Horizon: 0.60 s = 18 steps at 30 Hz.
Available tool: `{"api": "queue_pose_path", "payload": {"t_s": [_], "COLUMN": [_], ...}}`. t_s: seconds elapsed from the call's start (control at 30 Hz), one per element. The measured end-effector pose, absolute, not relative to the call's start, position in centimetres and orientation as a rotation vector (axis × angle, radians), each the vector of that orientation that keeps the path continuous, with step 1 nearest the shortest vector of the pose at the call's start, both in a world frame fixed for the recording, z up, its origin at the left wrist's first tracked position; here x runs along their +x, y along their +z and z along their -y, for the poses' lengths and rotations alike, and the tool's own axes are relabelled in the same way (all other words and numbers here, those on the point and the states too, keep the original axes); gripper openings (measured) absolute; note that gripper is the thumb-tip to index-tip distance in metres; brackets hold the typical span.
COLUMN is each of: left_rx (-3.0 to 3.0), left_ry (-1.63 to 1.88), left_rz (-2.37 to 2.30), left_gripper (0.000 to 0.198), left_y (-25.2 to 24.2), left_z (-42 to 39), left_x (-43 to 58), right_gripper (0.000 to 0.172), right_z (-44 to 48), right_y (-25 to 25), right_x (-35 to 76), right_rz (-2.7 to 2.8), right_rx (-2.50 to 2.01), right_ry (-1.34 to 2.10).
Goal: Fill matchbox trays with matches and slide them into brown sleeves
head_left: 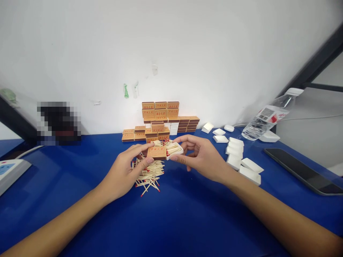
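Note:
My left hand (125,171) pinches the brown sleeve of a matchbox (157,152) between thumb and fingers, just above a loose pile of red-tipped matches (148,175) on the blue table (174,214). My right hand (200,157) grips the white inner tray (175,149), filled with matches and partly slid into the sleeve. Both hands meet at the box in mid-air over the table.
Stacked brown matchboxes (160,119) stand against the white wall. Several empty white trays (238,157) lie at the right. A tilted water bottle (268,119) and a dark phone (302,170) are far right. A power strip (10,171) sits at the left edge.

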<state>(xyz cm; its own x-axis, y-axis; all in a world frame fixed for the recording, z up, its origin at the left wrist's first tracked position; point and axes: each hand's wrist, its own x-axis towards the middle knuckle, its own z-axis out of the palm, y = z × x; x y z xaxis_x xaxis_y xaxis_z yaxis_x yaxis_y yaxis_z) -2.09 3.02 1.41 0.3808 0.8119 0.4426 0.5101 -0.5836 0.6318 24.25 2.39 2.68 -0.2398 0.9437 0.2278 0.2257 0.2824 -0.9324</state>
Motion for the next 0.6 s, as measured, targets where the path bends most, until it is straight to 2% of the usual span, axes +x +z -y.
{"api": "queue_pose_path", "payload": {"t_s": [0.2,0.6], "left_rx": [2.252,2.116], "left_ry": [1.075,1.018], "left_rz": [-1.137,-1.133], "left_gripper": [0.036,0.049], "left_y": [1.44,1.57], "left_z": [-2.68,-2.24], "left_x": [-1.79,-1.7], "right_gripper": [0.044,0.039], "right_z": [-2.35,-1.98], "right_y": [2.44,2.96], "right_x": [23.97,23.55], "right_rz": [1.61,1.552], "right_rx": [-1.112,-0.992], "right_ry": [0.954,1.179]}}
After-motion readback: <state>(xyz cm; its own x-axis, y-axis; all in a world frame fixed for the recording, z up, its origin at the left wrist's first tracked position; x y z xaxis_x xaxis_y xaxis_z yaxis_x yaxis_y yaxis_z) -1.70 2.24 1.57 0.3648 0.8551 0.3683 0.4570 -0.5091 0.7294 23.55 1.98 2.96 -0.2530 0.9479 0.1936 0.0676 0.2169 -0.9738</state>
